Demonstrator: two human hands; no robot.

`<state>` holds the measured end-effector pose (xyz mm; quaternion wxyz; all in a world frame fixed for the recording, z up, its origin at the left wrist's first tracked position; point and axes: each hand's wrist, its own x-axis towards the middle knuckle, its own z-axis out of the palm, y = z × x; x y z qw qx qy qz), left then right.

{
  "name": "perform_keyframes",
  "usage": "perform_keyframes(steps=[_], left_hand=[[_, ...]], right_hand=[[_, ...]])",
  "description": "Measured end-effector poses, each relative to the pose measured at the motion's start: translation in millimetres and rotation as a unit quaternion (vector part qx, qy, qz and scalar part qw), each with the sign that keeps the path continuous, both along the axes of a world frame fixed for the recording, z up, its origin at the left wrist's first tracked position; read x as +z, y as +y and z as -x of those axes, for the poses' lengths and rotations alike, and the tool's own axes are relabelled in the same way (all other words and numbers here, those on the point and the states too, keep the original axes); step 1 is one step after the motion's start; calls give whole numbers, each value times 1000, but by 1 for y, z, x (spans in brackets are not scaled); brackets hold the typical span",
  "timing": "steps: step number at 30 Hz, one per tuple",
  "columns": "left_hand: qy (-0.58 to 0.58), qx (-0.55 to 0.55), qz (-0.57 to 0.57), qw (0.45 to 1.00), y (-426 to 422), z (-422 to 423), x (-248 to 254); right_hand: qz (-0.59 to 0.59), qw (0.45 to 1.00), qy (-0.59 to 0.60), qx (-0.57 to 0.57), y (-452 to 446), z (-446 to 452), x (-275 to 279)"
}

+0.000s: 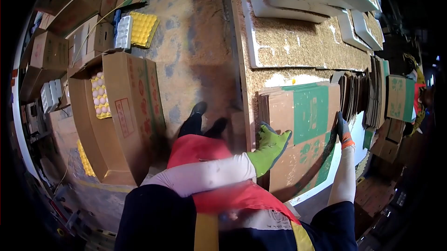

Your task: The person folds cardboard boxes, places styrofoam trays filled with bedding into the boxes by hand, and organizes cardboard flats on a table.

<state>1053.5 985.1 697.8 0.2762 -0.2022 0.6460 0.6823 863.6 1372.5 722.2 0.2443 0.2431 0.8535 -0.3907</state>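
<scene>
A stack of flattened cardboard boxes with green printing (311, 111) lies on the bench in front of me. My left hand (270, 147), in a green glove, is at the stack's left edge with thumb and fingers spread apart. My right hand (343, 132), in a dark glove with an orange cuff, rests along the right edge, its fingers stretched out. The undersides of both hands are hidden.
An open carton (135, 107) on the left holds eggs on a yellow tray (103, 111). Behind it stand more egg trays (144, 28) and boxes. White foam slabs (307, 46) covered in husks lie at the bench's far end. Folded cardboard (372, 93) stands upright on the right.
</scene>
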Motion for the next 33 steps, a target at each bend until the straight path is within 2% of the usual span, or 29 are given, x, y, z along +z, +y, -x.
perform_keyframes(steps=[2,3,4,5,8,9,10,11,12,14,16,17,19,20,21,23,25,27,28,29,30,31,32,33], left_hand=[[-136,136,-47,980,-11,11,38],[-133,130,-46,982,-5,2,19],[-49,52,2,997,6,-12,-13],[-50,53,-3,997,1,-9,-6],[-167,92,-40,981,-19,2,30],[-125,155,-124,972,-21,-4,24],[-166,208,-160,951,-25,0,38],[-98,159,-136,973,-32,-2,36],[23,70,-54,996,-39,-1,33],[248,-62,122,959,-51,5,38],[232,-100,87,964,-67,-5,5],[258,-182,143,938,-68,2,29],[326,-326,247,852,-68,15,77],[101,-165,47,980,-64,16,68],[-144,23,-149,978,-61,16,66],[-188,71,-221,954,-57,18,79],[-204,42,-198,958,-65,16,70],[-286,66,-345,892,-88,8,46],[-285,61,-333,897,-73,11,62],[-287,31,-265,920,-45,8,87],[-316,74,-307,895,-33,5,91],[-344,117,-345,866,-21,1,95],[-306,25,-253,917,6,4,116],[-317,32,-228,920,10,2,111]], right_hand=[[-7,1000,3,7,5,3,-2],[-24,1000,-4,15,3,3,0],[-41,999,-11,18,4,1,2],[-43,998,-38,-18,-4,1,6],[-38,999,0,-26,-5,-6,4],[-32,999,12,-31,-8,-8,5],[-17,999,19,-39,-9,-8,5],[12,998,20,-50,-9,-9,4],[57,997,15,-55,-4,-9,1],[147,987,1,-68,6,-11,-6],[250,964,-44,-76,-19,-17,26],[302,948,-56,-80,-4,-15,14],[333,940,-43,-65,-1,-20,21],[295,951,-53,-76,6,-19,10],[364,927,-62,-69,4,-19,10],[299,954,-8,18,0,-32,30],[294,954,56,-30,-4,-44,44],[226,968,91,-54,18,-58,36],[328,925,22,-192,11,-75,98],[306,937,-13,-166,39,-76,60],[284,948,-47,-138,66,-76,21],[289,951,-44,-95,79,-84,9],[295,953,-40,-53,92,-92,-3],[317,946,-58,-20,96,-105,-1]])
